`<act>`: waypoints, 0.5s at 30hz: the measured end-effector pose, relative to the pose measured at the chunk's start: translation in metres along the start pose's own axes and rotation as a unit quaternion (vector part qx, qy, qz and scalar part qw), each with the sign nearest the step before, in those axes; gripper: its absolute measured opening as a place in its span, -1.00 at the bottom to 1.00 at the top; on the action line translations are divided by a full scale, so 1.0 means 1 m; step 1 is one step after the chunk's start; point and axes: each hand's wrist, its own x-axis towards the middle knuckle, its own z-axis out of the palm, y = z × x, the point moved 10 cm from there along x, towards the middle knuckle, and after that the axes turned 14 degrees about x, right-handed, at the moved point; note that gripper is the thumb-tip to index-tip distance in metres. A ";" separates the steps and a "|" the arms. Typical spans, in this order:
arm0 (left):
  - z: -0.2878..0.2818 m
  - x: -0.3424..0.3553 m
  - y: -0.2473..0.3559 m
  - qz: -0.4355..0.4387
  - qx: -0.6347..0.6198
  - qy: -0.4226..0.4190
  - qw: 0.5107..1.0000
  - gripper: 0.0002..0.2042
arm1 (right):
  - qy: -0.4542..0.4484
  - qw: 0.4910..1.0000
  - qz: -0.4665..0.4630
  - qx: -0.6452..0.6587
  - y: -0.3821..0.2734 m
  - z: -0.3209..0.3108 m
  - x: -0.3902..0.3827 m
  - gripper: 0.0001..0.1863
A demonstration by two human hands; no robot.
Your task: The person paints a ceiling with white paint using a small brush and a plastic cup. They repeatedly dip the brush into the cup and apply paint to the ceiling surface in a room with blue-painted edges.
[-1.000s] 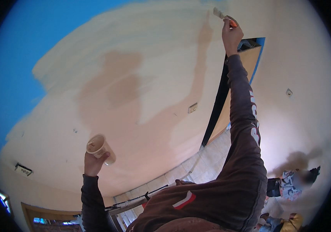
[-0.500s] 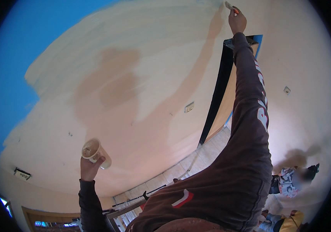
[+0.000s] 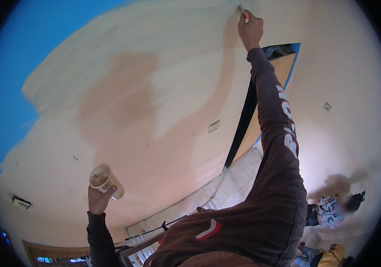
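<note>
High on the wall [image 3: 172,133], my right hand [image 3: 251,32] grips a paintbrush [image 3: 245,16] by its orange-red handle. The bristles meet the pale painted surface near the top edge of the view. My left hand [image 3: 98,200] is wrapped around a translucent plastic cup [image 3: 110,183] at the lower left, tilted so its mouth shows. Pale residue coats the inside of the cup; how much paint it holds I cannot tell. Bright blue paint [image 3: 8,89] covers the wall's far left, with a ragged border against the pale coat. My shadow falls across the middle of the wall.
A doorway with a wooden door [image 3: 284,71] and blue edging stands under my right arm. A wall socket [image 3: 214,126] sits left of it. Ladder-like rails [image 3: 139,244] are below me. Two other people [image 3: 328,211] are at the lower right, above a tiled floor [image 3: 199,196].
My right hand has swept left and slightly down along the wall with the paintbrush. The left hand still holds the cup, shifted a little left and down in view.
</note>
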 end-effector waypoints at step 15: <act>0.002 0.010 -0.005 0.016 0.047 0.003 0.999 -0.49 | -0.074 0.877 0.198 0.432 -0.076 -0.079 -0.124 -0.62</act>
